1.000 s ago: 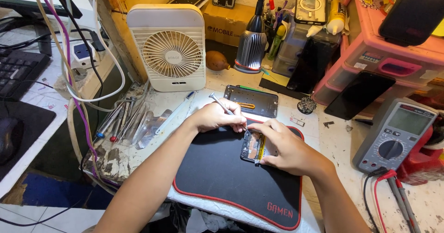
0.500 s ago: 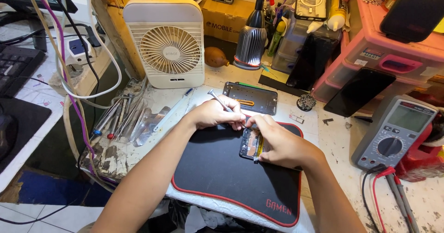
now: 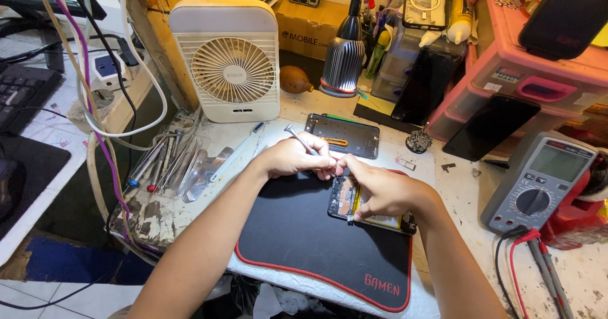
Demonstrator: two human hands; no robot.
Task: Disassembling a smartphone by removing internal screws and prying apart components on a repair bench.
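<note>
An opened phone [image 3: 347, 200] with its board and yellow battery bared lies on a black mat [image 3: 297, 243] with red trim. My right hand [image 3: 380, 189] rests on top of the phone and pins it down, fingers curled over its upper end. My left hand [image 3: 292, 157] grips thin metal tweezers [image 3: 299, 139], whose point dips toward the phone's top edge right beside my right fingertips. The tweezers' tip is hidden behind my fingers.
A removed phone frame [image 3: 343, 135] lies just behind the mat. A white desk fan [image 3: 229, 62] and a lamp [image 3: 345, 56] stand at the back. Loose hand tools [image 3: 166, 162] lie left, a grey multimeter [image 3: 537, 179] with leads right, pink drawers [image 3: 538, 72] behind.
Both hands stay on the phone with only slight shifts. The view has moved a little; the hands sit marginally lower and to the right on the mat.
</note>
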